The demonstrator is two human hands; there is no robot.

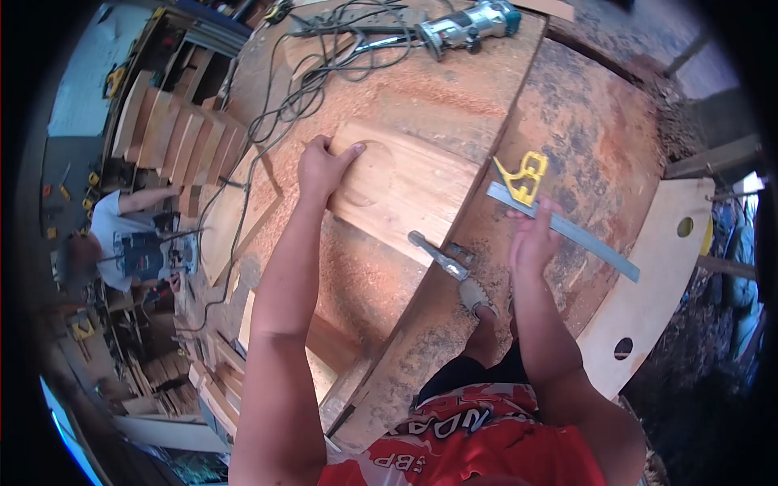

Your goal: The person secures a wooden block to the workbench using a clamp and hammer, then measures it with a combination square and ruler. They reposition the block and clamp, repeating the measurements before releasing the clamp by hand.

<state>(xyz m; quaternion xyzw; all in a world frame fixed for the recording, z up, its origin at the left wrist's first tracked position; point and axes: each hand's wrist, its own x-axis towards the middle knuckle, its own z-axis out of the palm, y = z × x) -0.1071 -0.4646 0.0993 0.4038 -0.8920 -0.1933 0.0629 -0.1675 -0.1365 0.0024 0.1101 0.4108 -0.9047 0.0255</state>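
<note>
A rectangular wooden board lies on the sawdust-covered workbench, with a faint round outline on its face. My left hand grips the far left edge of this board, thumb on top beside the outline. Near the board's front edge sits a metal clamp. To the right, off the bench, my right hand holds a combination square by its steel ruler. The square's yellow head is just beyond my fingers.
A corded router lies at the bench's far end, its black cable looping down the left side. Stacked wooden pieces stand at left, near another person beside a power tool. A long board with holes is at right.
</note>
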